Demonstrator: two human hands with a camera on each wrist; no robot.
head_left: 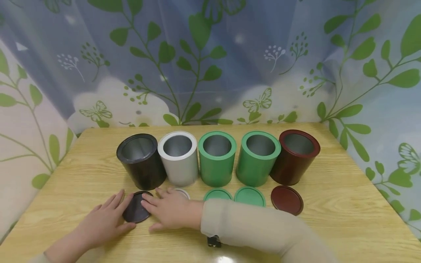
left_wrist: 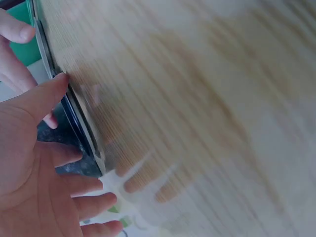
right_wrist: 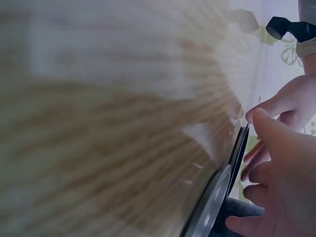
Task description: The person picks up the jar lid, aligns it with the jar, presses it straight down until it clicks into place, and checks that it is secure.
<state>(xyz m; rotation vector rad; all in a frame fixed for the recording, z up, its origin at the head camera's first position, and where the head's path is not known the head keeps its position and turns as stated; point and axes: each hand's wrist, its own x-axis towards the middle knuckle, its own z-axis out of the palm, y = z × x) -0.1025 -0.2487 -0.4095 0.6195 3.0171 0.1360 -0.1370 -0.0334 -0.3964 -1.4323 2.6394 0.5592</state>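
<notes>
A round black lid (head_left: 136,209) lies flat on the wooden table between both hands. My left hand (head_left: 102,221), fingers extended, touches the lid's left edge with index finger and thumb. From the other side my right hand (head_left: 174,209) reaches across, its fingertips at the lid's right edge and its fingers fairly straight. The right hand partly covers a white lid (head_left: 183,192). Behind the black lid stands an open black can (head_left: 144,171), and beside it an open white can (head_left: 181,170). The left hand (left_wrist: 29,163) shows its fingers spread in the left wrist view.
Two open green cans (head_left: 217,170) and a dark red can (head_left: 289,168) continue the row rightward. Two green lids (head_left: 250,196) and a dark red lid (head_left: 287,200) lie in front of them. A leaf-patterned curtain (head_left: 230,73) hangs behind the table (head_left: 345,219).
</notes>
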